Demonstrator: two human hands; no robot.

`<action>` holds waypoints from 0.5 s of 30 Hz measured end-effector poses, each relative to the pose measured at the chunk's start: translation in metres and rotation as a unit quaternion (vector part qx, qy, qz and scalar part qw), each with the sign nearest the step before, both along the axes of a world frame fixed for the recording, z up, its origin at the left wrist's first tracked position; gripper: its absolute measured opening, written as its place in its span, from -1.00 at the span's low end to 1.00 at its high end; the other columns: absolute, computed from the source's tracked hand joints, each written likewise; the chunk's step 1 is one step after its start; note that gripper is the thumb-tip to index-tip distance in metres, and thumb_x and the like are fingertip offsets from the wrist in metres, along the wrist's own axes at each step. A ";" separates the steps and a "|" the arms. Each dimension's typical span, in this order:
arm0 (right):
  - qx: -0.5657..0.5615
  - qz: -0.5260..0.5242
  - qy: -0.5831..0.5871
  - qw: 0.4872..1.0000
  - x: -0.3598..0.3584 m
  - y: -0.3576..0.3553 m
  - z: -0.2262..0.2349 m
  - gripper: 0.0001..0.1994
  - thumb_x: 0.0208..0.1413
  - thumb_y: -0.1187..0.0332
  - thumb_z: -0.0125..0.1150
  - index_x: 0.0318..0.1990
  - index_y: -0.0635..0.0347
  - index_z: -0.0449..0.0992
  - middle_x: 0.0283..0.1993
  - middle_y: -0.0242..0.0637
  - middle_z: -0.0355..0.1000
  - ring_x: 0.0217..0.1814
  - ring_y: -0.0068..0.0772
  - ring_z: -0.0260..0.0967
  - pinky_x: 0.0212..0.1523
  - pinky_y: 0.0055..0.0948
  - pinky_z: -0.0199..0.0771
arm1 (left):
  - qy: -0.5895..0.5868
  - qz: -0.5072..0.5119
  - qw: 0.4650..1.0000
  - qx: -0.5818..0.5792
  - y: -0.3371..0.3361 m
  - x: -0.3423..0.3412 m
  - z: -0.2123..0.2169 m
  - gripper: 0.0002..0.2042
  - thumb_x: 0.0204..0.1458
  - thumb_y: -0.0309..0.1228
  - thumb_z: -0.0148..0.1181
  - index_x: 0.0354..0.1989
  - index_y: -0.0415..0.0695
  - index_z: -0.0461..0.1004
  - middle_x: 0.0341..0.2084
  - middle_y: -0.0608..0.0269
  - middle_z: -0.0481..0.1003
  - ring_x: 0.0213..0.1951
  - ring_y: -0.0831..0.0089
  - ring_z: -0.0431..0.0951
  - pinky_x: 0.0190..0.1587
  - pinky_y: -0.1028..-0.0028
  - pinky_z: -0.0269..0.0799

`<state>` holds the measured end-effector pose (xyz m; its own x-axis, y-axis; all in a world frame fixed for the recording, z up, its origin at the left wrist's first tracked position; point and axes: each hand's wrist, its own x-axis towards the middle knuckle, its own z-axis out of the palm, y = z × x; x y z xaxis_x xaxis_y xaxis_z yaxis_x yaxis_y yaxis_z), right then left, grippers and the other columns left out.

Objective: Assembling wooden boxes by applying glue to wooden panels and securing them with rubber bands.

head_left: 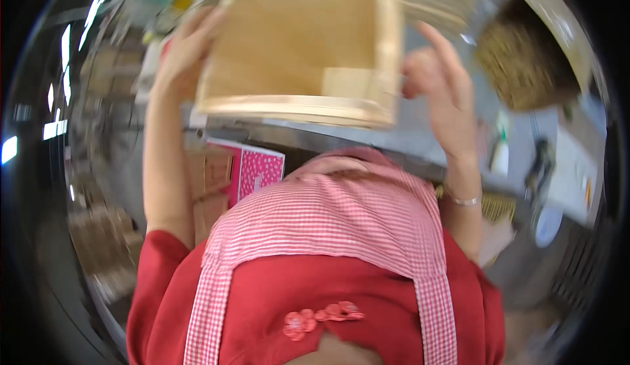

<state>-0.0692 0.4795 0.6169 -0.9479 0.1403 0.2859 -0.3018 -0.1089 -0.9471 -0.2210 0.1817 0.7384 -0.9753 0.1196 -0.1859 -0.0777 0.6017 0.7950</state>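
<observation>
A light wooden open-topped box (pixel 289 37), shallow with raised rims, is held up in front of me, tilted so that its inside shows. A small paler rectangle lies at its lower right inner corner. My left hand (pixel 187 53) is closed on the box's left side, its fingertips partly hidden at the rim. Beside the right rim, my right hand (pixel 440 80) has its index finger stretched upward and the other fingers curled. Blur hides whether that hand touches the wood.
Below the box runs a grey worktop (pixel 420 143). To the right are a white bottle with a green tip (pixel 501 155), a bin with brown material (pixel 525 63) and a white round object (pixel 546 226). A pink dotted box (pixel 259 168) sits lower left, near stacked cardboard (pixel 105 240).
</observation>
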 end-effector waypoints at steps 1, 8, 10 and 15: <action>0.015 -0.004 -0.035 0.999 -0.007 -0.003 0.002 -0.43 0.31 0.24 0.05 0.36 0.39 0.17 -0.02 -0.27 0.43 -0.09 -0.56 0.37 -0.09 -0.52 0.46 | -0.049 -0.032 0.995 0.075 -0.031 -0.008 -0.020 -0.50 0.25 -0.13 0.11 0.27 -0.14 0.37 -0.06 0.24 0.55 -0.01 0.48 0.51 0.05 0.44 0.43; -0.004 -0.056 -0.080 0.995 -0.024 -0.031 0.025 -0.44 0.27 0.34 0.02 0.35 0.48 0.16 0.28 0.07 0.27 0.24 -0.16 0.31 0.24 -0.24 0.32 | 0.031 0.026 0.997 -0.063 -0.048 0.038 -0.044 -0.51 0.12 -0.06 0.13 -0.09 -0.32 0.55 -0.27 0.04 0.60 -0.20 0.31 0.55 -0.07 0.30 0.44; 0.029 0.003 -0.051 0.998 -0.032 -0.050 0.037 -0.43 0.27 0.33 0.01 0.35 0.48 0.15 0.28 0.07 0.26 0.24 -0.16 0.30 0.23 -0.24 0.31 | 0.067 0.091 0.994 -0.003 -0.080 0.077 -0.052 -0.52 0.12 -0.08 0.13 -0.10 -0.34 0.55 -0.31 0.06 0.59 -0.23 0.34 0.54 -0.09 0.32 0.44; 0.086 0.265 -0.024 0.960 -0.033 -0.144 0.068 -0.48 0.31 0.36 -0.06 0.35 0.47 0.15 0.28 -0.01 0.29 0.26 -0.25 0.28 0.26 -0.33 0.25 | 0.072 0.277 0.953 0.101 -0.175 0.200 -0.047 -0.59 0.12 -0.15 0.17 -0.17 -0.34 0.56 -0.38 0.21 0.58 -0.31 0.51 0.50 -0.22 0.41 0.44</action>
